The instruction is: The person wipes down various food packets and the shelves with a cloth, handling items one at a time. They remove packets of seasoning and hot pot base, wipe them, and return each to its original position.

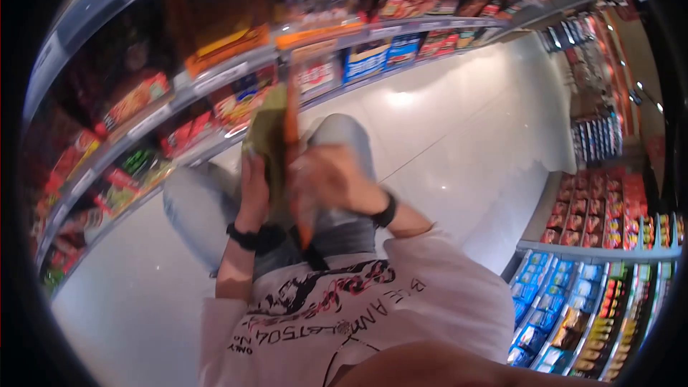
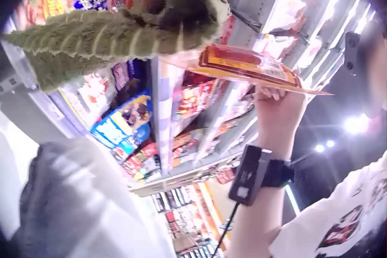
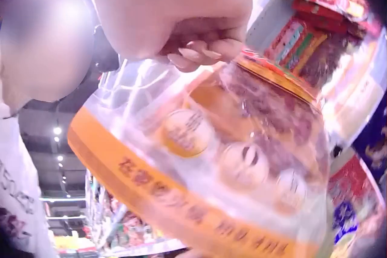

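My left hand holds a green, ribbed, soft fabric bag in front of my knees. In the left wrist view its pleated surface spreads out below the hand, with a dark opening near the fingers. My right hand grips the top of a clear plastic food package with an orange printed band and round labels. Its fingers are curled at the package's upper edge in the right wrist view. Seen edge-on in the left wrist view, the package is right beside the green bag.
Shelves of packaged food curve around the front and left. Blue packs sit on the low shelf ahead. My bent knees are under the hands, above a pale tiled floor. More stocked shelves stand at the right.
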A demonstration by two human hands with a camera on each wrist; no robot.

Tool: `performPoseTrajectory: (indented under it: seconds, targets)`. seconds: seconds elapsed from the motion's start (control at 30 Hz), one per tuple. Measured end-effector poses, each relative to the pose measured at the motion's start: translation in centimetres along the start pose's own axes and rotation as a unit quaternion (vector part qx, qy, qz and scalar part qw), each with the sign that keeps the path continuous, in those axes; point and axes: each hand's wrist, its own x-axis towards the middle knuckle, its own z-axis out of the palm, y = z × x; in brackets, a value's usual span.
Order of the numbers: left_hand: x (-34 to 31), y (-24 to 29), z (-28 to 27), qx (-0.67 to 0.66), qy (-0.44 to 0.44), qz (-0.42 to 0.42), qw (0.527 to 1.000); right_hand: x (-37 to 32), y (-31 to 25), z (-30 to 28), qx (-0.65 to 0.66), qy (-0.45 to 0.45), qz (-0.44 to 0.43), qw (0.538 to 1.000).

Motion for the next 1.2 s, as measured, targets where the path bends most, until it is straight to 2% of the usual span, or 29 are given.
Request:
performPoseTrajectory:
  seconds: [0.03,0.07,0.1,0.2,0.27,0.33,0.37,0.4,0.43,0.47,0.5,0.53,0.57,0.6,0.63,0.67,0.7,0.73,0.77,0.8,0.83,0.87,0.93,0.97,1.0,1.07,1.1,1.13,1.2]
  targets:
    - [-0.2,-0.6,0.0,-0.045,-0.048,-0.032,0.997,-0.4,0.6,2.2,-0.013,-0.046,-0.005,0.999]
    - [-0.2,-0.9,0.7,-0.077,-0.061,-0.044,0.994,-0.1,-1.1,3.3,0.024,-0.038,0.051,0.998]
    - [-0.3,-1.2,0.6,-0.105,-0.075,-0.064,0.990,-1.4,-0.1,5.8,-0.020,-0.022,0.095,0.995]
    - [-0.2,-3.1,-0.7,-0.244,-0.139,-0.132,0.951,-1.7,-0.6,7.4,-0.102,-0.057,0.167,0.979]
    - [0.1,-4.4,-1.7,-0.338,-0.183,-0.163,0.909,-1.6,-0.3,7.1,-0.100,-0.088,0.175,0.976]
    - [0.5,-5.4,-2.7,-0.407,-0.218,-0.173,0.870,-1.8,0.1,6.6,-0.004,-0.108,0.182,0.977]
    - [0.7,-5.8,-3.3,-0.420,-0.214,-0.175,0.864,-2.2,0.8,6.2,0.088,-0.084,0.213,0.970]
    - [0.7,-6.0,-3.7,-0.425,-0.207,-0.175,0.864,-2.6,0.9,5.0,0.093,-0.022,0.224,0.970]
    - [0.9,-6.1,-4.1,-0.422,-0.191,-0.173,0.869,-2.9,1.0,4.1,0.033,0.067,0.211,0.975]
    - [0.8,-6.1,-4.2,-0.415,-0.167,-0.178,0.876,-3.8,2.7,3.3,-0.082,0.145,0.126,0.978]
    - [0.8,-6.0,-4.3,-0.408,-0.143,-0.184,0.883,-5.4,3.5,3.0,-0.075,0.228,0.198,0.950]
    - [0.8,-6.0,-4.4,-0.392,-0.098,-0.196,0.894,-6.3,4.0,3.2,-0.073,0.228,0.199,0.950]
    - [0.6,-6.0,-4.2,-0.390,-0.098,-0.197,0.894,-7.0,4.4,3.4,0.025,0.343,0.264,0.901]
    - [0.5,-6.2,-3.8,-0.402,-0.058,-0.214,0.888,-7.5,4.7,3.6,0.122,0.447,0.320,0.826]
    - [0.4,-6.3,-3.7,-0.415,-0.017,-0.229,0.880,-8.3,4.7,4.0,0.123,0.446,0.319,0.827]
    - [0.4,-6.1,-3.7,-0.415,-0.016,-0.228,0.881,-9.4,4.3,4.5,0.360,0.375,0.380,0.765]
    - [0.3,-5.8,-3.7,-0.398,-0.041,-0.227,0.888,-10.1,4.1,4.8,0.572,0.280,0.417,0.649]
    - [0.3,-5.6,-3.7,-0.381,-0.066,-0.227,0.894,-10.0,3.8,5.0,0.572,0.280,0.418,0.648]
    - [0.5,-5.8,-3.7,-0.379,-0.065,-0.228,0.894,-9.8,3.5,5.3,0.616,0.226,0.424,0.624]
    - [0.8,-6.0,-3.8,-0.400,-0.158,-0.203,0.880,-9.7,3.3,5.5,0.657,0.170,0.427,0.597]
    - [0.7,-5.7,-3.4,-0.408,-0.202,-0.192,0.869,-10.2,4.3,5.7,0.683,0.148,0.429,0.572]
    - [0.6,-5.4,-3.1,-0.416,-0.246,-0.179,0.857,-10.7,4.8,5.9,0.684,0.148,0.431,0.569]
    - [-0.2,-2.5,-1.1,-0.284,-0.051,-0.259,0.922,-10.2,5.0,5.5,0.636,0.193,0.438,0.605]
    - [-0.5,-1.6,-1.2,-0.214,-0.060,-0.249,0.943,-10.3,5.2,5.2,0.606,0.210,0.451,0.621]
    - [-0.5,-1.7,-1.9,-0.216,-0.050,-0.255,0.941,-10.3,5.3,5.0,0.606,0.209,0.461,0.614]
    - [-0.1,-1.9,-3.6,-0.210,-0.175,-0.252,0.928,-9.8,5.7,4.7,0.462,0.274,0.449,0.714]
    - [0.5,-2.4,-3.8,-0.250,-0.290,-0.210,0.900,-9.3,5.6,4.6,0.465,0.272,0.456,0.708]
    - [0.5,-3.1,-3.2,-0.248,-0.292,-0.212,0.899,-8.4,5.7,4.2,0.423,0.305,0.441,0.731]
    - [0.3,-5.5,-1.2,-0.028,-0.156,-0.183,0.970,-7.7,6.5,2.8,0.374,0.341,0.426,0.750]
